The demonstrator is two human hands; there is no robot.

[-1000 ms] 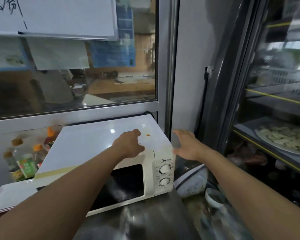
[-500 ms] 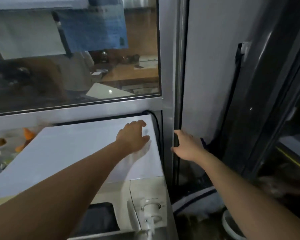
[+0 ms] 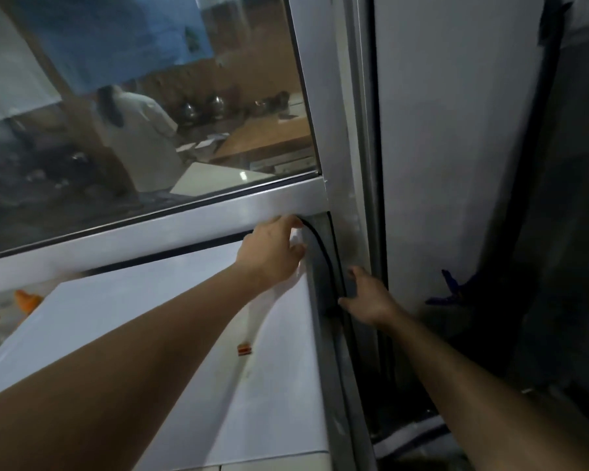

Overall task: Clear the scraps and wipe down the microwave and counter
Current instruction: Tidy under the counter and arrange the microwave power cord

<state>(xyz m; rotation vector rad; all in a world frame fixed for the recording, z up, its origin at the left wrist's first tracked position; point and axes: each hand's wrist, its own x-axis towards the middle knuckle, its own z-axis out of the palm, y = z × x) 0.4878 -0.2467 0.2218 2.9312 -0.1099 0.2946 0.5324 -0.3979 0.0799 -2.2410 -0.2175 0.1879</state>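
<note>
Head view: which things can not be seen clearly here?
- Microwave: front and dials cut off by the bottom edge.
- Right hand: fingers reach into the dark gap beside the microwave; what they touch is unclear.
- Left hand: fingertips hidden at the back corner.
- Orange scrap: too small to identify.

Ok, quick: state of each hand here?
Left hand: open, resting at the microwave top's back right corner.
Right hand: open, fingers spread beside the black cord, holding nothing.

White microwave (image 3: pixel 170 334) top bears an orange scrap (image 3: pixel 244 349).
</note>
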